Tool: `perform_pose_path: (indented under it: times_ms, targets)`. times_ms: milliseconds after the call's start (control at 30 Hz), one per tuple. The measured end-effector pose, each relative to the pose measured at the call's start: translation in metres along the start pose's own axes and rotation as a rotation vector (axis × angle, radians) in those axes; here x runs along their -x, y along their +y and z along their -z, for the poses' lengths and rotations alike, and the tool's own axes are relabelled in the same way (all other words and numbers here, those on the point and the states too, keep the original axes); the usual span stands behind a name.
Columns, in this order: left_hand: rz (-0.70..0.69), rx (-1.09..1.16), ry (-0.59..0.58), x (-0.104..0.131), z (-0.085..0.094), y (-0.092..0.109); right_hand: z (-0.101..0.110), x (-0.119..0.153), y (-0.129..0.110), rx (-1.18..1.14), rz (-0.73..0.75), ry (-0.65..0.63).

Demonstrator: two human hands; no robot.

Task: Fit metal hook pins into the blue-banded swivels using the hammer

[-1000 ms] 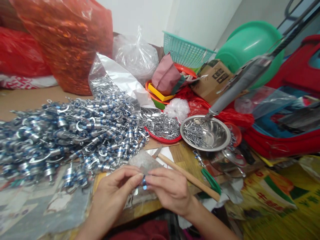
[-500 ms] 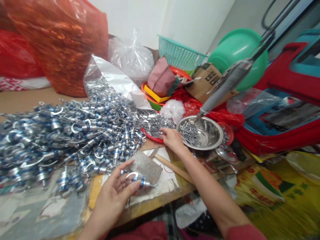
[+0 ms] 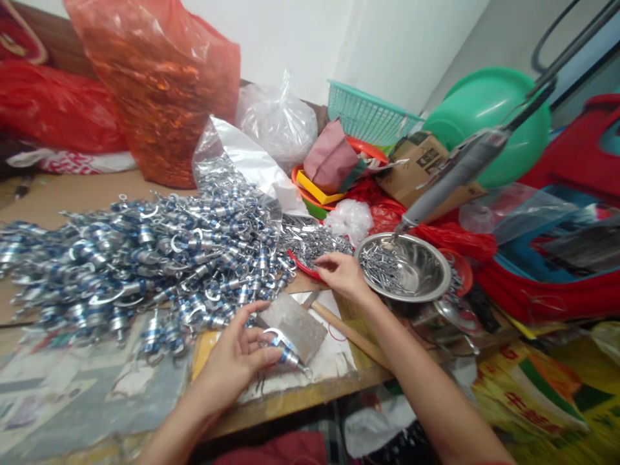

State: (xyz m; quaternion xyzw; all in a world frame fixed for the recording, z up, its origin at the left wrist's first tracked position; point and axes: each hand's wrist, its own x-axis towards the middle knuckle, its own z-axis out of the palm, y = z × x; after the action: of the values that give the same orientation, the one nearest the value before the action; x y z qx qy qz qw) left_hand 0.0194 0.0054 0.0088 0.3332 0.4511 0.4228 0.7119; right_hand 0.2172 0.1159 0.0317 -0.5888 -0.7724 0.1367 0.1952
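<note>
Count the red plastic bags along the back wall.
2. One tall translucent red bag stands upright behind the pile of metal parts; a darker red bag lies left of it. Others may be hidden.

Home workshop: heaped metal fittings (image 3: 145,258), plastic basins (image 3: 484,116)

The big heap of small fittings (image 3: 145,258) was shiny metal with glossy blue bands. The bowl (image 3: 426,284) was polished steel, smooth and bright. The red bag (image 3: 159,84) behind was thin, crinkled, glossy plastic, and the clear bag (image 3: 278,119) was the same kind of film. The basket (image 3: 368,116) was matt teal plastic mesh, the basin (image 3: 484,110) smooth green plastic. The hammer handle (image 3: 353,336) was plain, matt wood. The box (image 3: 426,161) was dull brown cardboard.
</note>
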Motion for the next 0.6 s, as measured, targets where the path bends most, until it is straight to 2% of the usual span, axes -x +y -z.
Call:
perform_pose_path:
  times_ms: [67, 133, 233, 300, 467, 600]
  targets:
    - [0.001, -0.001, 0.009, 0.001, -0.002, 0.001, -0.005, 0.030, -0.017, -0.101, 0.071, -0.006]
    - [0.001, -0.018, 0.016, 0.002, -0.003, 0.002, -0.012, 0.059, -0.033, -0.265, 0.207, 0.024]
    - [-0.017, -0.052, 0.002, 0.002, -0.002, 0.003, -0.017, 0.086, -0.047, -0.360, 0.385, 0.062]
    - [-0.035, -0.073, -0.014, 0.002, -0.001, 0.003, -0.014, 0.092, -0.050, -0.316, 0.405, 0.022]
    - [-0.040, -0.084, -0.025, 0.002, -0.002, 0.003, 0.002, 0.084, -0.052, -0.210, 0.345, -0.248]
    - [-0.044, -0.080, -0.020, 0.002, -0.002, 0.003, -0.003, 0.075, -0.053, -0.279, 0.381, -0.272]
